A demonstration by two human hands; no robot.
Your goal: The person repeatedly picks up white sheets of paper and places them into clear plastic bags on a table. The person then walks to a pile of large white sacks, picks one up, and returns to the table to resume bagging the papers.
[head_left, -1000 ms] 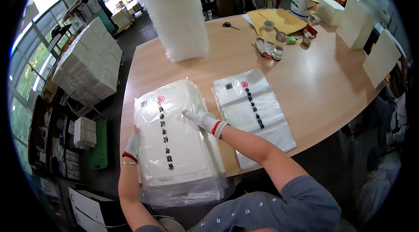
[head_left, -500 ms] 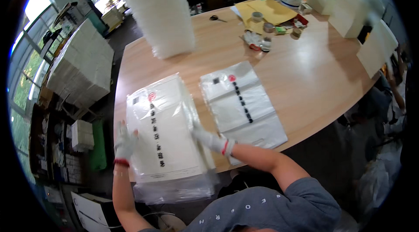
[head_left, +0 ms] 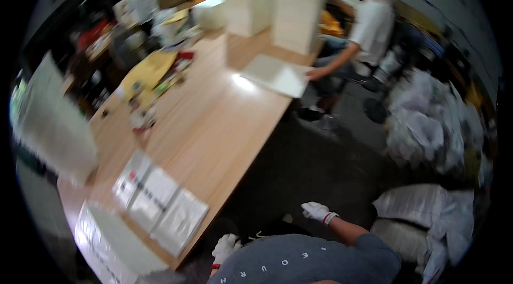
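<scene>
My left hand (head_left: 226, 247), in a white glove with a red cuff, is beside my body near the table's front edge. Its fingers look curled and nothing shows in them. My right hand (head_left: 317, 212), gloved the same way, is out over the dark floor, its fingers loosely stretched and holding nothing. Both hands are apart from the table (head_left: 208, 129). Left of my left hand, a flat white plastic bag (head_left: 179, 217) with dark and red print lies on the table. Beyond it, at the lower left, stands a thick stack of white sheets (head_left: 125, 236) with clear plastic over it.
A tall translucent white stack (head_left: 56, 129) stands at the table's left. Yellow envelopes (head_left: 152, 73) and tape lie toward the back. White paper stacks (head_left: 296, 16) rise at the far end, where a seated person (head_left: 371, 27) touches a sheet (head_left: 275, 75). Plastic-wrapped bundles (head_left: 411, 204) lie at right.
My view has swung to the right. Both hands have left the bagged stack and come in near my body, away from the table. The seated person is now in full view.
</scene>
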